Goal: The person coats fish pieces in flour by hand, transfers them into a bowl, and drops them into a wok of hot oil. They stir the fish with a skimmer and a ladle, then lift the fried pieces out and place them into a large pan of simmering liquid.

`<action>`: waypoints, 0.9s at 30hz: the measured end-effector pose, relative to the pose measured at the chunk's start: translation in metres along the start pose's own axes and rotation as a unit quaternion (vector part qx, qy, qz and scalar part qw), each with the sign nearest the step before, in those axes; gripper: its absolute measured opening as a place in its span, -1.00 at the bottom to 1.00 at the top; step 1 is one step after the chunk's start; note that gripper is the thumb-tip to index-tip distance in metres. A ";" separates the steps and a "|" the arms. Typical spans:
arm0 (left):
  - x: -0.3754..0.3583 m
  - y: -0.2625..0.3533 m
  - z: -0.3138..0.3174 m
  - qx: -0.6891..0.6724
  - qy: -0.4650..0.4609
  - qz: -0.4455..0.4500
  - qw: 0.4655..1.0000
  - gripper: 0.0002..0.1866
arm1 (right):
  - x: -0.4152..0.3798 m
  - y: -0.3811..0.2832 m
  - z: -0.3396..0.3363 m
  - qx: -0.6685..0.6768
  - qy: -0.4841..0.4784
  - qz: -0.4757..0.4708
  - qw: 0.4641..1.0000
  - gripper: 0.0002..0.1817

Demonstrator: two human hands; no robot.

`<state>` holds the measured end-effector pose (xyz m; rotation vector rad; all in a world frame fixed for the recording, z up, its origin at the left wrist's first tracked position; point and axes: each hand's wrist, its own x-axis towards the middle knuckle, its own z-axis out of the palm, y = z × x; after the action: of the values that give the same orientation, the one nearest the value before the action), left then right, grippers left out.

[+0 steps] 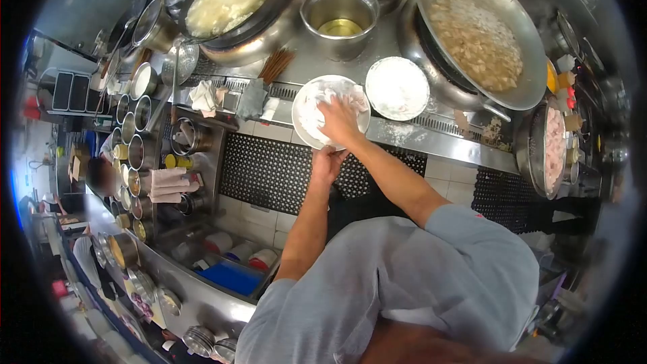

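Note:
A white-looking bowl [297,125] holds white, powdery contents that look like flour-coated pieces. My left hand [327,164] grips the bowl's near rim from below, its fingers partly hidden underneath. Inside the bowl, my right hand [339,120] rests with fingers spread on the white contents; the fingertips are dusted and partly sunk in. Just right of it, a second round container full of white powder [397,87] sits on the steel counter [350,66]. Spilled powder lies near the counter's front edge.
A wok of bubbling pale food [229,1] stands at back left, another wok with brownish pieces in liquid [475,40] at right. Between them is a pot with yellow liquid [340,25]. A pan of pale pink pieces [554,145] stands far right; metal containers [136,152] line the left.

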<state>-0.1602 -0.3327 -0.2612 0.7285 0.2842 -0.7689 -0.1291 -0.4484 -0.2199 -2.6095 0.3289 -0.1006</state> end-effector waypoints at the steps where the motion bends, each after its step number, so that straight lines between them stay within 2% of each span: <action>1: 0.002 -0.001 -0.006 -0.002 0.002 0.002 1.000 -0.43 | -0.014 -0.004 0.003 0.015 -0.010 0.019 1.000 -0.34; 4: 0.014 -0.009 -0.023 -0.003 -0.025 0.001 1.000 -0.27 | -0.041 0.002 0.001 -0.004 -0.028 0.029 0.999 -0.40; 6: 0.017 -0.010 -0.026 -0.006 -0.026 -0.002 1.000 -0.27 | -0.039 0.007 -0.002 -0.038 -0.031 0.016 0.999 -0.43; 8: 0.013 -0.011 -0.027 -0.003 -0.021 -0.010 1.000 -0.27 | -0.026 0.014 -0.005 0.006 -0.010 -0.033 0.999 -0.43; 11: 0.011 -0.008 -0.014 -0.005 -0.019 -0.017 1.000 -0.29 | -0.014 0.007 -0.008 0.017 -0.020 -0.020 0.999 -0.43; 13: 0.016 -0.011 -0.026 -0.016 -0.027 -0.020 0.999 -0.31 | -0.008 -0.008 -0.007 -0.032 -0.067 -0.049 0.996 -0.46; 14: 0.019 -0.011 -0.032 -0.024 -0.053 -0.038 0.998 -0.32 | -0.003 -0.012 -0.012 -0.031 -0.062 -0.039 0.997 -0.46; 16: 0.018 -0.010 -0.032 -0.002 -0.046 -0.043 0.998 -0.31 | 0.011 -0.018 -0.034 -0.007 -0.160 -0.005 0.987 -0.41; 17: 0.019 -0.009 -0.031 0.012 -0.033 -0.033 0.999 -0.31 | 0.022 -0.006 -0.042 -0.007 -0.158 -0.006 0.987 -0.41; 19: 0.014 -0.005 -0.031 0.011 -0.018 -0.026 0.999 -0.31 | 0.040 0.033 -0.063 0.119 -0.209 -0.022 0.970 -0.36; 21: 0.006 0.004 -0.023 0.061 0.012 -0.019 0.998 -0.30 | 0.033 0.071 -0.103 0.100 -0.140 0.011 0.985 -0.35; 23: -0.003 0.011 -0.004 0.085 0.031 -0.003 0.996 -0.36 | 0.023 0.122 -0.120 0.017 -0.064 0.037 0.997 -0.38; 24: -0.006 0.011 0.000 0.114 0.050 0.007 0.992 -0.39 | 0.017 0.126 -0.123 0.016 -0.062 0.044 0.997 -0.38; 26: -0.001 0.009 -0.006 0.109 0.037 -0.008 0.993 -0.39 | 0.006 0.137 -0.128 -0.153 -0.188 0.137 0.961 -0.37; 27: 0.000 0.008 -0.009 0.103 0.031 -0.017 0.994 -0.38 | 0.007 0.165 -0.109 -0.175 -0.221 0.081 0.956 -0.34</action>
<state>-0.1540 -0.3225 -0.2633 0.9454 0.2775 -0.8162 -0.1723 -0.6410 -0.2058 -2.8321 0.4264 0.6445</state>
